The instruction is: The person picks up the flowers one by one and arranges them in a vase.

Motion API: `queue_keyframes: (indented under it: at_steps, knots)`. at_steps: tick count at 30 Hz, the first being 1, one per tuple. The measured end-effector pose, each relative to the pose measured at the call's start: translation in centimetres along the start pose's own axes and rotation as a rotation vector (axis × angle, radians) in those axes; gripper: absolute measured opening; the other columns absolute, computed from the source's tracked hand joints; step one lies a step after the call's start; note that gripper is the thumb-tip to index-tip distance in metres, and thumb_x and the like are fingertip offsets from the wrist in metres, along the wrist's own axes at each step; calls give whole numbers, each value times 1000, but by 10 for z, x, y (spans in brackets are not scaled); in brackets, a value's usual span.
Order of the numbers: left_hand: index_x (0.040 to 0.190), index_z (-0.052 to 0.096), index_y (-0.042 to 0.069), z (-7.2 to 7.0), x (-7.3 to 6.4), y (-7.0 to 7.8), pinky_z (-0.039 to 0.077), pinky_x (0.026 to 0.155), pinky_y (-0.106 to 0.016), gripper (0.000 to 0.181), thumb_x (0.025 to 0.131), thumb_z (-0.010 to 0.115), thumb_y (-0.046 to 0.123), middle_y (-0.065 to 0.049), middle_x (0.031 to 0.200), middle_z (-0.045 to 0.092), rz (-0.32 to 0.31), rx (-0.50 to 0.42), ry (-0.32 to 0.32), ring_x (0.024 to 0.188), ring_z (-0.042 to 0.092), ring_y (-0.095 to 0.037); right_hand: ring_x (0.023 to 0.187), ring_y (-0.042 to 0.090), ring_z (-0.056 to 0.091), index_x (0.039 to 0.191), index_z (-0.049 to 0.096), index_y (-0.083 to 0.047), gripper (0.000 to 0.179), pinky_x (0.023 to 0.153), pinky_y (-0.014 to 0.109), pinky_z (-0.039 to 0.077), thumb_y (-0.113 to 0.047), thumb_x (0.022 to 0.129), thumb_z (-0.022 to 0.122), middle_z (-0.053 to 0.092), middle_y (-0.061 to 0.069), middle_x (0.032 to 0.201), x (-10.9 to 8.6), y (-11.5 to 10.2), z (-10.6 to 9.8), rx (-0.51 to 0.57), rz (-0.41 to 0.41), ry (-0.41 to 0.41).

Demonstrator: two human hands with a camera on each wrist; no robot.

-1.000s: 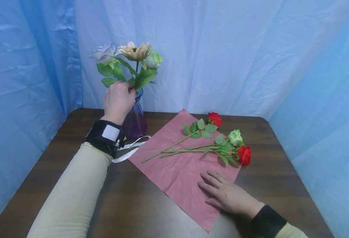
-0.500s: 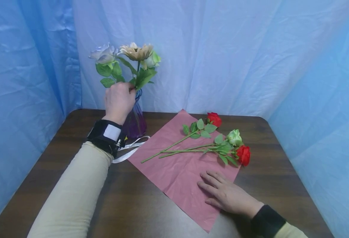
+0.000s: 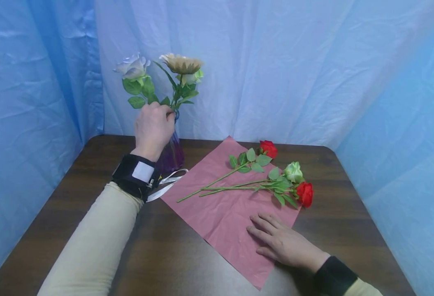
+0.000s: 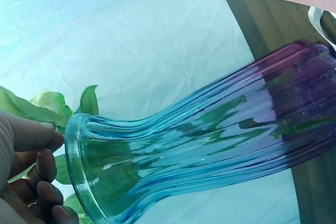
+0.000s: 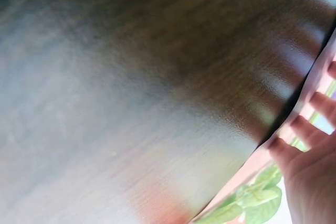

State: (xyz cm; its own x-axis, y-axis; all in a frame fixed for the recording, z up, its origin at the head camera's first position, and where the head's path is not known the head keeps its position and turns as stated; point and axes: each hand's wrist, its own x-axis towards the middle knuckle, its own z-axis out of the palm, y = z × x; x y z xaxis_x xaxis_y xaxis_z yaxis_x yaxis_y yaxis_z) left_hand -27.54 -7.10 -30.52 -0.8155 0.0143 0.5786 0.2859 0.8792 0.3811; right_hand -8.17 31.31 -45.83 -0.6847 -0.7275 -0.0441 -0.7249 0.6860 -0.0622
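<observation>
At the back left, my left hand [image 3: 154, 128] pinches at the stems just above the mouth of a ribbed glass vase [image 4: 205, 129], blue at the top and purple at the base. The pinched stem itself is hidden by my fingers. Above the hand stand a whitish rose [image 3: 132, 68], a beige daisy-like flower [image 3: 181, 64] and a pale green rose [image 3: 191, 78], partly behind it. My right hand [image 3: 287, 244] rests with fingers spread on the near right part of a pink paper sheet [image 3: 224, 222].
On the paper lie an upper red rose [image 3: 268, 149], a green-white rose [image 3: 293, 172] and a lower red rose [image 3: 304, 194], stems pointing left. A white ribbon [image 3: 166, 185] lies beside the vase on the brown wooden table [image 3: 157, 250]. Blue curtains [image 3: 287, 74] surround the table.
The beige flower has turned and shifted right, and its large leaf has swung round. My left hand has moved slightly right. The right hand has stayed in place.
</observation>
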Motion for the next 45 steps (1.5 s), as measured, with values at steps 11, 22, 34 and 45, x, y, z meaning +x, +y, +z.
queue_keyframes:
  at_steps: [11, 22, 34, 45]
  knots:
    - [102, 77, 1, 6, -11, 13, 56, 72, -51, 19, 100, 64, 13, -16, 95, 72, 124, -58, 70, 91, 65, -37, 149, 36, 35, 156, 44, -22, 68, 112, 53, 41, -54, 99, 59, 37, 10, 163, 1, 0, -1, 15, -1, -2]
    - [111, 76, 9, 42, -34, 28, 58, 78, -44, 17, 99, 63, 9, -8, 108, 72, 214, -83, -126, 100, 68, -29, 149, 37, 35, 156, 45, -20, 67, 112, 53, 41, -52, 99, 60, 38, 11, 162, 4, -2, -2, 12, -9, 1]
    - [108, 77, 15, 94, -66, 44, 57, 66, -48, 14, 101, 65, 19, -3, 96, 64, 164, 19, -448, 84, 69, -28, 147, 37, 38, 154, 47, -19, 66, 111, 53, 43, -52, 99, 62, 41, 12, 161, 5, -3, -1, -10, -26, 37]
    - [94, 72, 14, 124, -86, 42, 56, 71, -55, 15, 102, 61, 21, -4, 98, 63, 63, 31, -559, 90, 71, -36, 149, 36, 35, 156, 44, -22, 67, 111, 53, 42, -54, 99, 59, 37, 10, 163, 4, -4, -2, 23, 12, -22]
